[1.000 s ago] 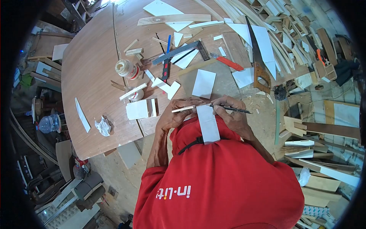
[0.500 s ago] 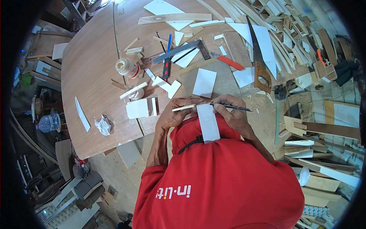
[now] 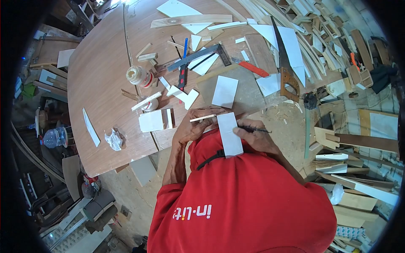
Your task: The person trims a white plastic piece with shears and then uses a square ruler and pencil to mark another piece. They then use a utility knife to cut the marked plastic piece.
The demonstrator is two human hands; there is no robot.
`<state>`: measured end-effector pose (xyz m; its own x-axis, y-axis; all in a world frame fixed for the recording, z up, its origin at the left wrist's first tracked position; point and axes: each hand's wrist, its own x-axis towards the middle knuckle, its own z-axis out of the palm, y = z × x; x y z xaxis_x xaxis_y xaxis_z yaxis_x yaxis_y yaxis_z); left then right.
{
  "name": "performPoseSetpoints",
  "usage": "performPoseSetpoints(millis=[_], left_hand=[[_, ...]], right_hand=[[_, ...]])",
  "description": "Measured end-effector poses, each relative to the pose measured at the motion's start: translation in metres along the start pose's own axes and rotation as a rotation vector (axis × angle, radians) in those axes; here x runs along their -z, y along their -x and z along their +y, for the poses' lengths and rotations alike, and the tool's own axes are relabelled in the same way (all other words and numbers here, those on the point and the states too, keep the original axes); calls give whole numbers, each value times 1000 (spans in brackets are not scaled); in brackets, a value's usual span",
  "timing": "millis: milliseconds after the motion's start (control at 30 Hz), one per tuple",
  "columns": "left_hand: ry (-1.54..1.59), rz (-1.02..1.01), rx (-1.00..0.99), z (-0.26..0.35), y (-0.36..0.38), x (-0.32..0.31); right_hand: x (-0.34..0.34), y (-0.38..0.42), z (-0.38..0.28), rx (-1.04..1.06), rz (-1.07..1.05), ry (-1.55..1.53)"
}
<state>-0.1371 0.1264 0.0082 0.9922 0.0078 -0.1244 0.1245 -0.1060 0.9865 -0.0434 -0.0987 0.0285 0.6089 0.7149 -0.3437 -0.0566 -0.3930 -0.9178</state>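
A narrow white rectangular board stands out from my red shirt at chest height. My left hand is closed at the board's far left edge, holding it together with a short thin wood strip. On the other side, my right hand is closed around a dark pencil, its thumb near the board's right edge. Part of my left fingers is hidden behind the board. Just beyond my hands, a white rectangular piece lies on a grey-brown board.
On the wooden table lie a handsaw, a red utility knife, a try square, an open jar, crumpled plastic and white offcuts. Stacked wood strips crowd the right side.
My right hand has moved down along the board, toward my chest, and the pencil has come away from the board's far end. My left hand stays nearly in place.
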Motion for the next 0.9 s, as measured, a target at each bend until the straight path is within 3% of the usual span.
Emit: performPoseSetpoints(millis=[33,100,200,300,400,567,667,767,900], left_hand=[[-9,8,-35,1,-1,-2],[29,82,20,-6,-2,-7],[84,196,69,-11,0,-10],[93,235,18,-1,-1,-15],[84,160,87,7,-3,-18],[-23,117,-22,-5,-6,-27],[162,136,-9,-13,-6,-35],[56,154,3,5,-6,-37],[135,126,52,3,-6,-40]], right_hand=[[0,2,3,26,-102,114],[-2,-1,14,31,-56,-6],[8,-7,-5,39,131,-351],[25,-31,1,-36,306,-323],[26,-57,-3,35,359,-282],[19,-82,5,57,383,-401],[18,-82,3,23,346,-333],[14,-83,5,53,291,-259],[13,-80,6,64,246,-217]])
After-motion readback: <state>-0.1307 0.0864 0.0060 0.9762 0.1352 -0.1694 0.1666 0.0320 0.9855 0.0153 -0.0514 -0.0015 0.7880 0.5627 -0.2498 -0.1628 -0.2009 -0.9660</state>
